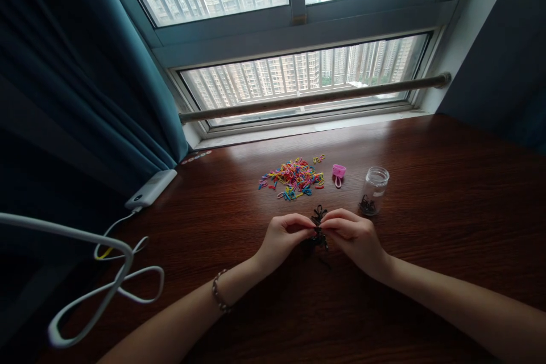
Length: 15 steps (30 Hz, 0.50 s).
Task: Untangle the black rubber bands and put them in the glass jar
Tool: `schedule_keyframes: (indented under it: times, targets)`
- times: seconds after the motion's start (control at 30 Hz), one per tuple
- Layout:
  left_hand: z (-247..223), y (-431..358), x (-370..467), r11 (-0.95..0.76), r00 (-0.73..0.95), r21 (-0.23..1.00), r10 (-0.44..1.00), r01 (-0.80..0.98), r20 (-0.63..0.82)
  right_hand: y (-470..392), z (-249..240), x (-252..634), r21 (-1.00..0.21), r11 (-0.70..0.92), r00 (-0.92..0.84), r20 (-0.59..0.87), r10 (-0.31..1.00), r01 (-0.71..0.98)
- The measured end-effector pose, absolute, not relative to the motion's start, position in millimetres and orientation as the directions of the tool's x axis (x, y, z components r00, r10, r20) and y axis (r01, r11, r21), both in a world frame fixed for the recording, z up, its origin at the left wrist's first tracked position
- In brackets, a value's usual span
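Black looped bands (319,215) are pinched between the fingertips of both hands, low over the brown table. My left hand (284,234) comes in from the left, thumb and fingers closed on them. From the other side my right hand (355,236) grips the same bands, its fingertips almost touching the left ones. More black strands show just below the fingers. Beyond the hands lies a loose pile of colourful small bands (296,175). A pink ring-shaped piece (339,170) with a loop is right of the pile. An open clear jar (376,185) stands farther right, with black bands (367,205) at its bottom.
The brown table (447,199) reaches a window with a metal rail (315,101). At the left are a white power bank (151,189), a looping white cable (123,281) and a blue curtain (140,85). A few yellow bands (319,158) lie behind the pile.
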<state>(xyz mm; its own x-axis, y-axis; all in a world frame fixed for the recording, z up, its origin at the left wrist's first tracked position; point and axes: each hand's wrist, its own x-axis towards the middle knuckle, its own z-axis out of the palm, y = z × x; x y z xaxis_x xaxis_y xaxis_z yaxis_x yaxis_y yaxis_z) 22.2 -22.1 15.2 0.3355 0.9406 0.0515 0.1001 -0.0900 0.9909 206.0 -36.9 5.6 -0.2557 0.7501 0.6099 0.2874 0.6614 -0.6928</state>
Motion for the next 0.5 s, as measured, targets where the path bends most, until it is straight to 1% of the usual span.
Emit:
schedule_keyframes:
  times: [0.2,0.27,0.37,0.5]
  targets:
    - [15.8,-19.6,19.5,-0.029,0.264,0.995,0.965,0.093,0.003,-35.5,8.2,208.2,-0.719,0.637,-0.196,0.607,0.771,0.278]
    - [15.7,-20.2,20.0,-0.025,0.263,0.995,0.965,0.099,-0.002,-36.5,9.9,207.9,-0.721,0.647,-0.231,0.604,0.763,0.248]
    - [15.9,-22.0,21.8,-0.037,0.271,0.993,0.963,0.116,0.004,-39.1,11.1,205.8,-0.707,0.674,-0.329,0.598,0.731,0.213]
    - [16.0,-24.4,23.7,-0.029,0.32,0.993,0.948,0.116,-0.01,-40.7,8.6,204.2,-0.663,0.704,-0.359,0.612,0.705,0.253]
